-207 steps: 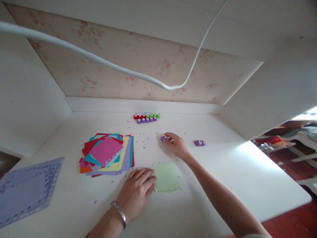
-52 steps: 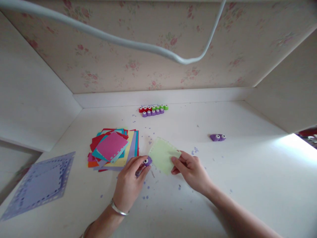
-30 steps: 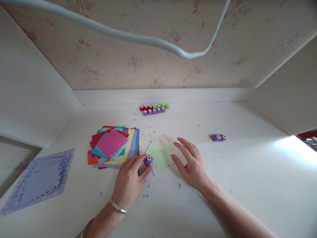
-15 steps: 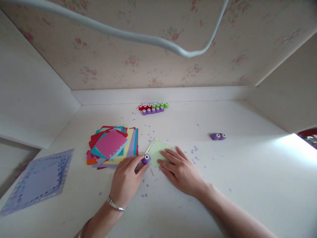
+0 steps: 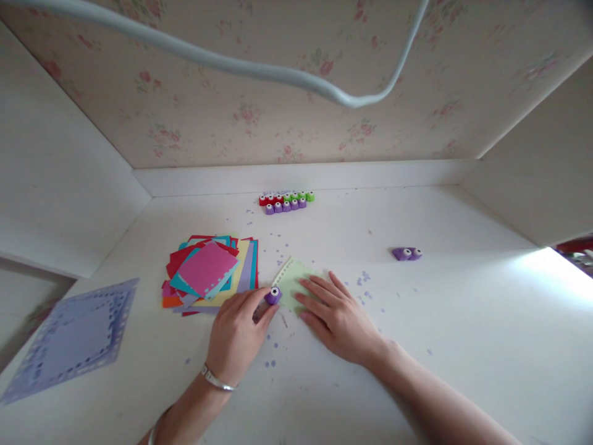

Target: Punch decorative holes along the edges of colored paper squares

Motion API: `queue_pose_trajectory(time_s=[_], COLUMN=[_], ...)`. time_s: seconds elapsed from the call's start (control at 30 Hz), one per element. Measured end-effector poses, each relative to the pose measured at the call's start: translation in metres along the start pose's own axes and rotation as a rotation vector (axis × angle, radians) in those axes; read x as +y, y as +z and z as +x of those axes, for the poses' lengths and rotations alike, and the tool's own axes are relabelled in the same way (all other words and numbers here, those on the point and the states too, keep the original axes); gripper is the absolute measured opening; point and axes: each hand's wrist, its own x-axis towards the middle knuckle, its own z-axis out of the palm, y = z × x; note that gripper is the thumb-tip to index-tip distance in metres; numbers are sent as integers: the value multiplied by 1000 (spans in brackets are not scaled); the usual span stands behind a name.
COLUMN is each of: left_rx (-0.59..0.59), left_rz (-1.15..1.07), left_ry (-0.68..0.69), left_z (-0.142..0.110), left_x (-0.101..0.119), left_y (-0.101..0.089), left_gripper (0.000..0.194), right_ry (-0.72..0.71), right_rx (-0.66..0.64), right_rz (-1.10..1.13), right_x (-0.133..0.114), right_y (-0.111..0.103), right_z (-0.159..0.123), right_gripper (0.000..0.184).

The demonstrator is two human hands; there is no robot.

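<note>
Between the thumb and fingers of my left hand (image 5: 238,334) is a small purple craft punch (image 5: 273,295) with a white top and a dark star mark. It sits at the left corner of a light green paper sheet (image 5: 293,281). A row of small punched holes runs along the sheet's upper left edge. My right hand (image 5: 340,318) lies flat with fingers spread, resting on the right part of the green sheet. Whether the sheet's corner is inside the punch slot cannot be seen.
A pile of coloured paper (image 5: 210,269) lies to the left. Punched lavender sheets (image 5: 76,340) lie at the far left. Red, green and purple punches (image 5: 287,203) stand in rows at the back. Two purple punches (image 5: 407,254) are at the right. Paper bits (image 5: 364,279) are scattered about.
Hardly anything differs. The purple punch and my left hand's fingertips have shifted very slightly, and my right hand stays flat on the green sheet.
</note>
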Motion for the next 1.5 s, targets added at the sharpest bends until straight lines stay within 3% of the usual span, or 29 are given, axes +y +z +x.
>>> queue_pose_trajectory(time_s=[0.33,0.87,0.97,1.13,1.33,1.5], left_rx=[-12,-29,-31,-136,-224,-238], left_rz=[-21,-46,-119,-386,-608,-654], left_ry=[15,-5,-82,-350,-532,-653], left_z=[1,1,4,15,25,30], left_x=[1,4,8,16,16,13], left_y=[4,5,-1,-9,-1,7], left_gripper=[27,33,33,29,33,32], right_ry=[54,59,61,63,61,58], right_rx=[-37,-22,-17,-9,-8,4], right_rz=[-58,-53,-47,-42,-43,-42], right_x=[-9,-8,-8,-7,-8,-8], right_y=[11,11,11,12,12,13], right_z=[13,12,12,12,11,11], right_gripper=[40,39,38,39,39,39])
